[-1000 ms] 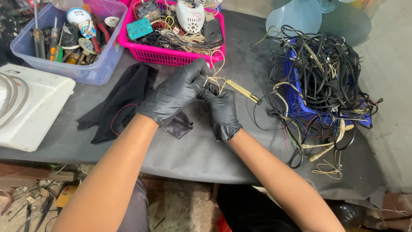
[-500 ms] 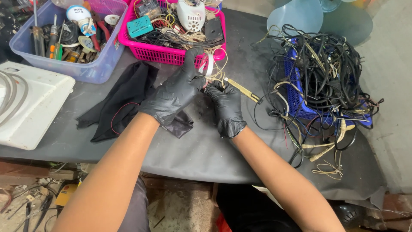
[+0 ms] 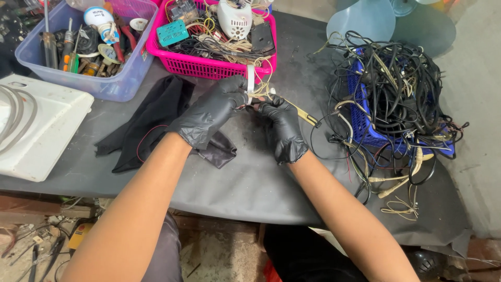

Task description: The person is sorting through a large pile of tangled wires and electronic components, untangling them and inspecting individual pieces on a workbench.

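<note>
Both my hands wear black gloves and meet over the dark table mat (image 3: pixel 261 177). My left hand (image 3: pixel 209 112) pinches a thin pale wire (image 3: pixel 257 89) that loops up toward the pink basket. My right hand (image 3: pixel 282 128) holds a small tool with yellow handles (image 3: pixel 305 116), its jaws at the wire between my fingertips. The exact contact point is hidden by my fingers.
A pink basket (image 3: pixel 209 65) of wires and parts sits just behind my hands. A clear blue tub (image 3: pixel 99 83) of tools stands at back left, a white panel (image 3: pixel 42 130) at left, a black cloth (image 3: pixel 151 120) beside my left wrist. A blue crate tangled with black cables (image 3: pixel 396 109) fills the right.
My hands have shifted slightly toward the pink basket, and the pale wire now stands up in a loop between my fingers.
</note>
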